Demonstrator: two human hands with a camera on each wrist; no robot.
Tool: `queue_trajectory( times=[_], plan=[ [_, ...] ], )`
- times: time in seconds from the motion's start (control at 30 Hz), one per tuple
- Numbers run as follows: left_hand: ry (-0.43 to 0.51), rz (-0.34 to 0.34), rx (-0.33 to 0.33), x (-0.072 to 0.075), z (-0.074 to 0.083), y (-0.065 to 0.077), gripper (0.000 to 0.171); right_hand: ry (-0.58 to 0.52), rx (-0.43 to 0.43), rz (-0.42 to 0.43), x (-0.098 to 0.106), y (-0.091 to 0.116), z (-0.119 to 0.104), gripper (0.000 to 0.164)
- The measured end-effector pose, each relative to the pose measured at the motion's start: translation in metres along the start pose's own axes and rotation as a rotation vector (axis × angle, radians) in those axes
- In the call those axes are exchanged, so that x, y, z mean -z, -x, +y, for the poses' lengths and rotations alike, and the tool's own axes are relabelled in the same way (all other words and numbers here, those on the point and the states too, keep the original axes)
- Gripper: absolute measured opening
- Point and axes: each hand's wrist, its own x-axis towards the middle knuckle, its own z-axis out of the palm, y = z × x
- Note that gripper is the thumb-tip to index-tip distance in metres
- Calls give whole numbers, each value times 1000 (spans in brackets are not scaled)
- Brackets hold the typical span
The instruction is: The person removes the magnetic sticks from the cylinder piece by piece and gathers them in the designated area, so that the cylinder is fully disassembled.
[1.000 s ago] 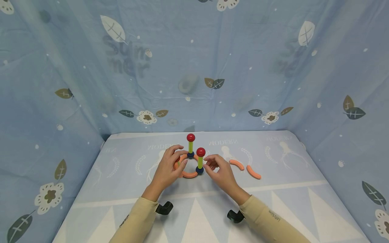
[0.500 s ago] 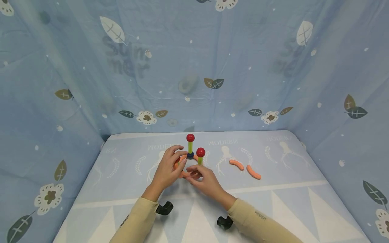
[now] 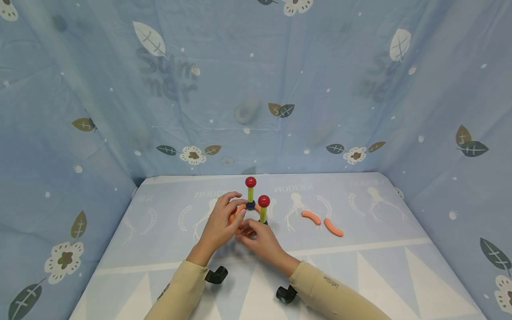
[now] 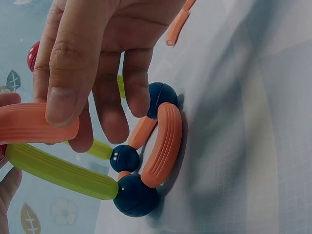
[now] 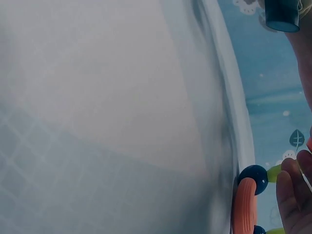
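Note:
My right hand [image 3: 260, 242] pinches one end of a curved orange stick [image 4: 29, 123] between thumb and fingers, as the left wrist view shows. That stick's other end runs to a red ball [image 3: 234, 210], which my left hand [image 3: 219, 222] holds between thumb and fingers. From this ball a green stick [image 4: 63, 173] leads down to a navy ball [image 4: 136, 197]. Curved orange sticks [image 4: 163, 146] join the navy balls into a ring on the table. Two other green sticks [image 3: 250, 194] stand up from it, topped by red balls [image 3: 264, 201]. My right hand hides the ring's front.
Two loose curved orange sticks [image 3: 311, 217] [image 3: 334, 227] lie on the table to the right. Leaf-printed blue cloth [image 3: 256, 89] encloses the back and sides. A black mount [image 3: 216, 274] sits at my left wrist, another black mount [image 3: 286, 294] at my right.
My right hand has moved left from beside the right upright to the ring's front and now pinches the curved orange stick. My left hand has stayed in place.

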Motion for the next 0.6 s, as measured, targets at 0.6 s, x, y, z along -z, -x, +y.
queue_trajectory(
  times=[0.6],
  plan=[
    [1, 75, 21, 14, -12, 7, 43, 33, 14, 28, 3, 3, 0, 22]
  ],
)
